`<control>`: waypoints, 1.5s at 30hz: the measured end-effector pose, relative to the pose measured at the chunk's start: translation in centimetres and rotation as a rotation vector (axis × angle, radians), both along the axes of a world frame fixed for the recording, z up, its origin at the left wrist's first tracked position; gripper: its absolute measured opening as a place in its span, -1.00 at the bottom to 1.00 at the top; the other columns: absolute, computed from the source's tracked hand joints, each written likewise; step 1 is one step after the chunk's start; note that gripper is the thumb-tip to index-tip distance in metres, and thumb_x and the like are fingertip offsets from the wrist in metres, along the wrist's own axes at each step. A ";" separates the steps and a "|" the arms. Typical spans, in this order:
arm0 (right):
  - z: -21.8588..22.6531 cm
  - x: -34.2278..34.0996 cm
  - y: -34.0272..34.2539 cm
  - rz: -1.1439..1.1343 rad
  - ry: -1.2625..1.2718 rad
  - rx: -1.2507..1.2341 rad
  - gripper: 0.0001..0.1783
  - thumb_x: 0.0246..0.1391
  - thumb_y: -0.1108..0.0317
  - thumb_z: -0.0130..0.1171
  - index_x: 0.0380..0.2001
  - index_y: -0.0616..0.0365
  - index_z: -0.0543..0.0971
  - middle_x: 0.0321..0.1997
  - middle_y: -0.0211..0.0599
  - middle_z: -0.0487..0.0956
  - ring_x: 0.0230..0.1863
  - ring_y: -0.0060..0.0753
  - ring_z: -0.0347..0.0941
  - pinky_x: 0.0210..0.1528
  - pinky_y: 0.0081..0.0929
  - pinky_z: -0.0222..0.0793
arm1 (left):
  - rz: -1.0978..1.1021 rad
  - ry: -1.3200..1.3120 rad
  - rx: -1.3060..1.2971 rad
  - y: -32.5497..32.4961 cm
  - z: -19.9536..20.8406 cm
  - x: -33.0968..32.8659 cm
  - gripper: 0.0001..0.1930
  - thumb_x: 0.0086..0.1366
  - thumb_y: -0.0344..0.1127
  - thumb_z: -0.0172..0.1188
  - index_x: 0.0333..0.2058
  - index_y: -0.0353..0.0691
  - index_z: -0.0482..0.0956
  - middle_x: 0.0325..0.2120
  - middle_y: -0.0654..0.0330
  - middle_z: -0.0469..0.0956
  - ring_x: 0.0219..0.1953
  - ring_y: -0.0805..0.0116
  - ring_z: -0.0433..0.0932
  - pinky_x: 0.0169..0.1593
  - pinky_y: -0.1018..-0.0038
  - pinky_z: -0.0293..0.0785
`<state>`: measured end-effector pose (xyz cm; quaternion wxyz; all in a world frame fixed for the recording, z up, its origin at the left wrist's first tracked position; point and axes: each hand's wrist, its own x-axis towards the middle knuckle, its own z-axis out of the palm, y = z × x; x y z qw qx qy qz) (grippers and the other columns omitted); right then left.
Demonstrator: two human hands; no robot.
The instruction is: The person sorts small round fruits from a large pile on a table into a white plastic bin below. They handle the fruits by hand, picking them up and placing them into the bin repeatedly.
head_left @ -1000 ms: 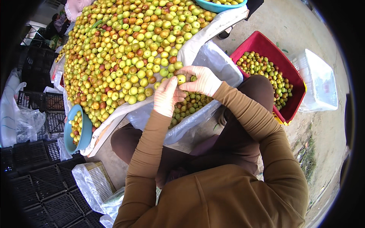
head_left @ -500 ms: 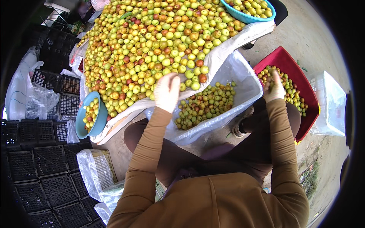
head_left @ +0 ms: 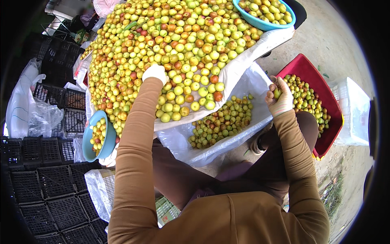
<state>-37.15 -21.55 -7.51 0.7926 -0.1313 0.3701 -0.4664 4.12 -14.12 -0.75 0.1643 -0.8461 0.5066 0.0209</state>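
A broad heap of green, yellow and reddish jujubes [head_left: 178, 49] covers the cloth-lined table. My left hand [head_left: 155, 73], in a white glove, rests on the heap, its fingers hidden from view. My right hand [head_left: 281, 99] is raised between the lined bin and the red crate, with bare fingertips curled round a greenish jujube [head_left: 277, 93]. Below the table edge, a bin lined with clear plastic [head_left: 258, 83] holds a layer of jujubes. To its right, the red crate [head_left: 325, 81] holds more, several of them browner.
A blue bowl [head_left: 109, 140] of jujubes sits at the heap's left corner, and a blue basket [head_left: 260, 25] of them at the far right. Black crates [head_left: 53, 177] are stacked at left. A white plastic-lined crate [head_left: 353, 107] stands beyond the red one.
My left hand has moved left and farther onto the heap from the table's edge. My right hand has come left, away from over the red crate, and a jujube now shows in its fingers.
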 end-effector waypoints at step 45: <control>7.6 16.0 8.0 1.156 0.538 -0.865 -0.62 0.15 0.27 0.07 0.04 -0.04 0.58 -0.62 -0.37 0.51 -0.69 -0.53 0.38 -0.65 -0.53 0.38 | 0.976 1.630 -1.453 3.8 2.3 2.4 -0.74 0.18 -0.34 0.26 -0.13 -0.12 0.54 -0.55 0.31 0.50 -0.59 0.47 0.43 -0.60 0.64 0.33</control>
